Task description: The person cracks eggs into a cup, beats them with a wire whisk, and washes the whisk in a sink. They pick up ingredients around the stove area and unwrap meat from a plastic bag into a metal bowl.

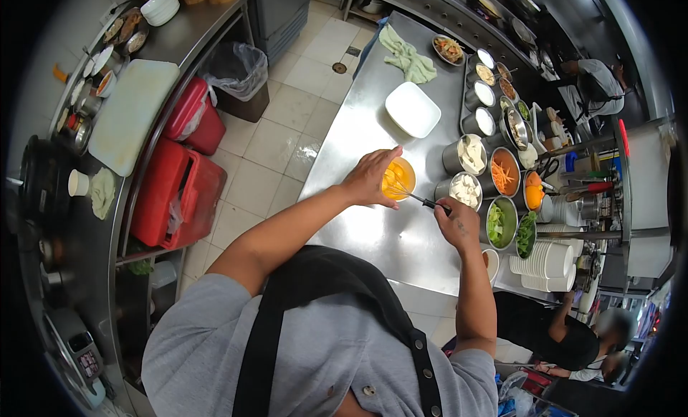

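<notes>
A small bowl (pixel 411 171) of bright yellow-orange egg yolks (pixel 393 179) stands on the steel counter in front of me. My left hand (pixel 371 177) is curved about its left side, thumb near me and fingers on the far side, steadying it. In my right hand (pixel 459 222) is a whisk (pixel 431 203) with a black handle, gripped near the handle's end. Its wire head dips into the yolks and slants up to the right. A white square dish (pixel 413 109) sits just beyond the bowl.
Along the right stand metal containers of carrot strips (pixel 504 174), lettuce (pixel 496 223) and white slices (pixel 471 156), with stacked white tubs (pixel 548 263) nearer. A green cloth (pixel 408 53) lies at the counter's far end. Red bins (pixel 175 196) are left. Other people (pixel 552 324) work at right.
</notes>
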Demonstrator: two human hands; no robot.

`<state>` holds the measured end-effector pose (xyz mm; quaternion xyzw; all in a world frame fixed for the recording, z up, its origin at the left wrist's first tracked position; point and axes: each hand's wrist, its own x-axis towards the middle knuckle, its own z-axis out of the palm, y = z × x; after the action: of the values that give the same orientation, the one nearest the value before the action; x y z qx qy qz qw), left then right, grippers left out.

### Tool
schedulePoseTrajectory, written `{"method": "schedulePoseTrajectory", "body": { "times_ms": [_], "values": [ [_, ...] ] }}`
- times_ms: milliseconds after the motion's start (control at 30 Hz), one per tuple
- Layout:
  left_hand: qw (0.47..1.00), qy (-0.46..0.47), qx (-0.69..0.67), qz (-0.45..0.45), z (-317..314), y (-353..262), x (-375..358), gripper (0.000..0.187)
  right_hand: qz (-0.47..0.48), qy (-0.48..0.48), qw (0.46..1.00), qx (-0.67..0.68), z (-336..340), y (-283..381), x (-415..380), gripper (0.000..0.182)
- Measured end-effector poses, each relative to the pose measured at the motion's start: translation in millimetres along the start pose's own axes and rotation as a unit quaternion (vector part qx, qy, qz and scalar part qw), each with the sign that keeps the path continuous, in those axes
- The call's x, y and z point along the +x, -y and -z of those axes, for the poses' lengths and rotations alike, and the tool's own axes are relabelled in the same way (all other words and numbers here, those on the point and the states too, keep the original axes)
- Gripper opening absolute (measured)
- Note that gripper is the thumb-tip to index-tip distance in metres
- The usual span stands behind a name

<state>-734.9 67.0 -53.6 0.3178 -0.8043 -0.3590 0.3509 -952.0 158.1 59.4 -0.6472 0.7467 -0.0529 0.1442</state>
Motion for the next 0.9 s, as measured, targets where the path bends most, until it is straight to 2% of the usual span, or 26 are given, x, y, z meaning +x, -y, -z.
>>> {"method": "schedulePoseTrajectory", "body": {
  "times_ms": [133,333,600,700,733,833,900],
  "values": [
    [0.999,-0.008,-0.038,0.011,4.4,6.4,-2.1,0.12,-0.057,-0.001,0.993,0.099,-11.6,-25.3,-2.7,0.026],
    [0.999,0.007,-0.046,0.025,23.1,9.0,-11.2,0.119,-0.086,-0.026,0.982,0.163,-10.1,-44.1,-11.5,0.027],
    [0.999,0.009,-0.048,0.021,31.2,-0.7,-10.7,0.119,-0.062,-0.089,0.984,0.141,39.7,-32.2,-24.9,0.019],
    [0.998,0.011,-0.064,0.024,30.2,-2.4,-12.0,0.118,-0.058,-0.133,0.976,0.164,65.9,-3.9,-35.5,0.018],
    [0.997,0.014,-0.072,0.031,30.0,-3.0,-12.6,0.116,-0.043,-0.138,0.984,0.104,69.2,-8.6,-35.1,0.019],
    [0.996,0.019,-0.081,0.042,30.3,-5.6,-13.2,0.114,-0.037,-0.143,0.983,0.109,69.4,-4.1,-35.0,0.02],
    [0.996,0.018,-0.081,0.037,29.4,-5.3,-13.3,0.113,0.027,-0.152,0.988,0.024,54.5,-6.2,-25.6,0.02]
  ]
}}
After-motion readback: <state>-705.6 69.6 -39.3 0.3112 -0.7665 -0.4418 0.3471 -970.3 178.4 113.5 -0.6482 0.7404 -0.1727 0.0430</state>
